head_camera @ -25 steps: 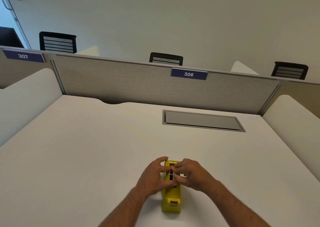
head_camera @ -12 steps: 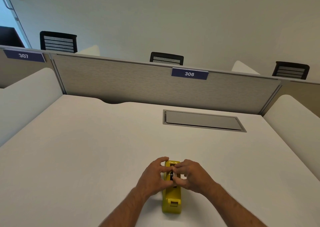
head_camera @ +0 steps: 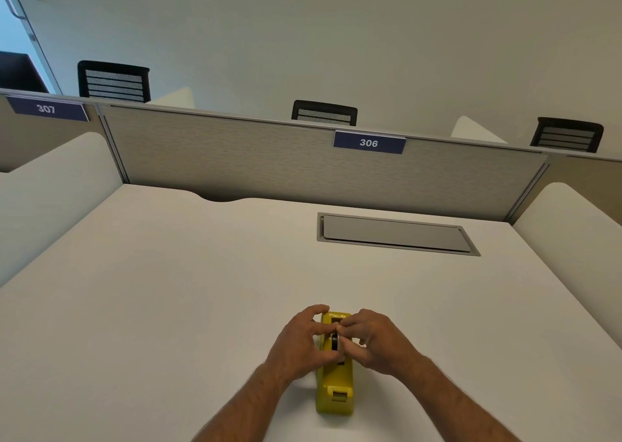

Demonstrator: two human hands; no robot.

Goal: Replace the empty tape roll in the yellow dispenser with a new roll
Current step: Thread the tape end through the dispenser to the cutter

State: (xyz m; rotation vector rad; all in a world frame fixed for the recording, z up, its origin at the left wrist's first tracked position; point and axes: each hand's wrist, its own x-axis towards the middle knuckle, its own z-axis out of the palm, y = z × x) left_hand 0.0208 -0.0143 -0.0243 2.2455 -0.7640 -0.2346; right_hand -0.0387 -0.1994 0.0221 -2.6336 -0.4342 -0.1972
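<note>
Head view, hands: the left hand [head_camera: 298,342] and right hand [head_camera: 375,340] are drawn together over the middle of the yellow dispenser [head_camera: 335,382], fingertips nearly meeting above its open well.
Head view, grip: both hands pinch a small black hub [head_camera: 334,340] sitting in the well; the left thumb and forefinger close on it from one side, the right fingers from the other. Whether an empty core or any tape sits on the hub cannot be told.
Head view, why held so: two opposed pinches likely keep the hub level while it is lifted out of or seated in its slots, and the hands' weight keeps the dispenser from sliding.
Head view, dispenser position: it stands on the white counter [head_camera: 168,307], directly under and between the hands, its cutter end [head_camera: 336,395] poking out on the near side of them, toward the person, and its far end just beyond the fingertips.
Head view, new roll: none visible anywhere near the hands.
Head view, beyond the hands: a closed grey cable hatch [head_camera: 395,234] lies well past the right hand; a partition with the plate 306 [head_camera: 369,142] stands behind it.
Step judged: working the spindle, early in the swap.
</note>
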